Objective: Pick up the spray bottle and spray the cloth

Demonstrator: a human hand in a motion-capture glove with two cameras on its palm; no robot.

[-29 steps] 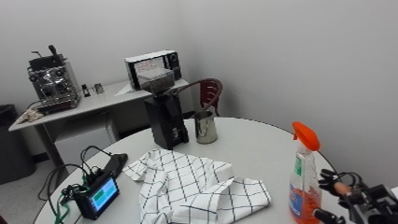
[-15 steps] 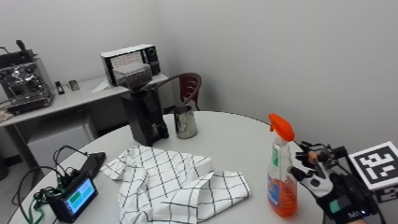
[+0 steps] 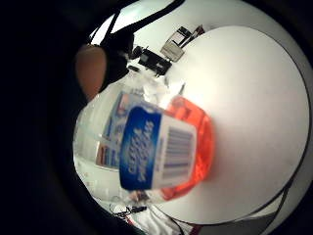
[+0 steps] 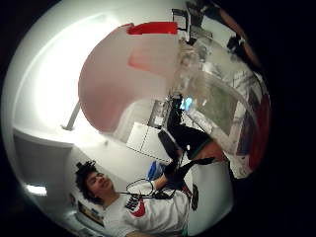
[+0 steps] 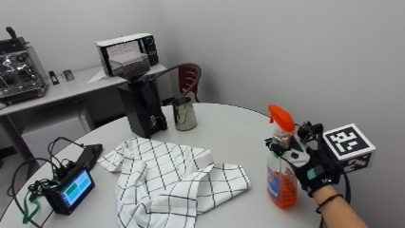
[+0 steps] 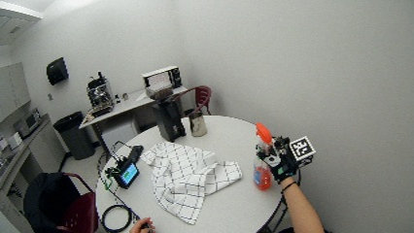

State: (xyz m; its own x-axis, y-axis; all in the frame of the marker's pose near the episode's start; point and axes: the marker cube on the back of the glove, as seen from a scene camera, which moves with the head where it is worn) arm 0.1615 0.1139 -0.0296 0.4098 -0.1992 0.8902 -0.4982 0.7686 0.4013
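We see a round white table [image 5: 221,128] in a plain grey-walled room, with a dark red chair [image 5: 188,76] pushed in at its far edge. Behind that, against the wall, a grey side counter [image 5: 57,90] carries an espresso machine [image 5: 19,71] and a small boxy appliance with a white front [image 5: 125,53].

On the table, near the far edge, a black coffee grinder [image 5: 142,107] stands upright with a steel milk jug [image 5: 185,114] just beside it. At the edge nearest the counter lies a small device with a lit blue-green screen [image 5: 71,190], its cables trailing over the rim. A white cloth with a black grid pattern [image 5: 171,183] lies rumpled across the middle of the table.

The spray bottle [image 5: 282,166], clear with orange liquid and an orange trigger head, stands upright on the table near the edge by the wall, apart from the cloth. Our gloved right hand [image 5: 309,164] is wrapped round its neck from the wall side, fingers curled about it. In the little-finger palm view the bottle's blue barcode label [image 3: 156,147] fills much of the picture; in the thumb-side view the trigger head [image 4: 133,69] looms close.

Nothing stands between the bottle and the cloth.
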